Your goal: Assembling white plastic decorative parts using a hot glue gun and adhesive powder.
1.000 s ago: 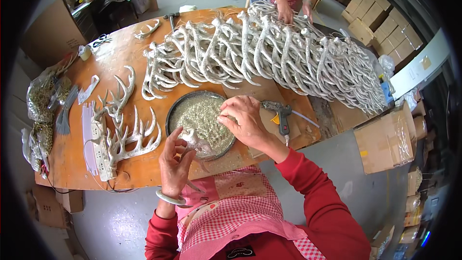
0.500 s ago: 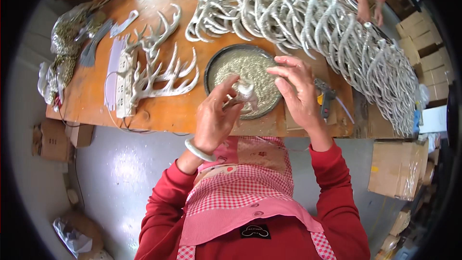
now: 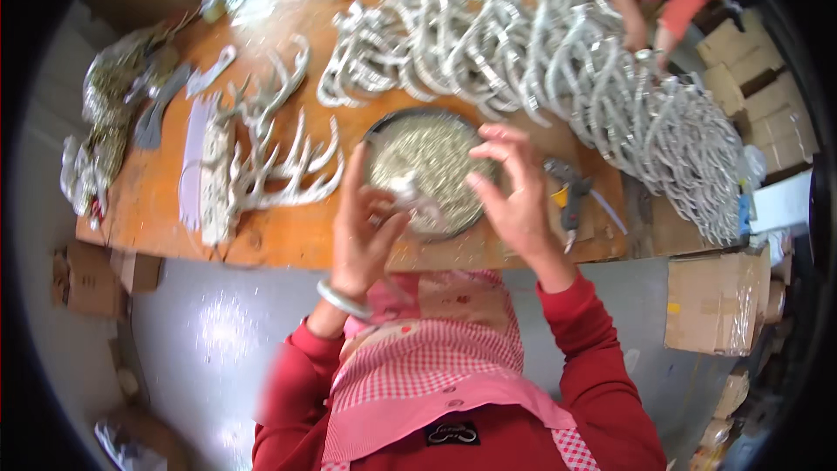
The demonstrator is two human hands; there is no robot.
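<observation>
Hands raised over glitter pan [image 3: 427, 153], left hand [image 3: 362, 231] pinching small white piece [image 3: 408, 196], right hand [image 3: 510, 192] spread.

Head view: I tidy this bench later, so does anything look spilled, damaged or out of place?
Nothing stands out. The glitter stays inside the round pan, the silver antlers lie piled but whole, and the glue gun rests flat on the orange table.

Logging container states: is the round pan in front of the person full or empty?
Full: the round pan is covered nearly to its dark rim with pale glittery grains, below the left hand and right hand.
</observation>
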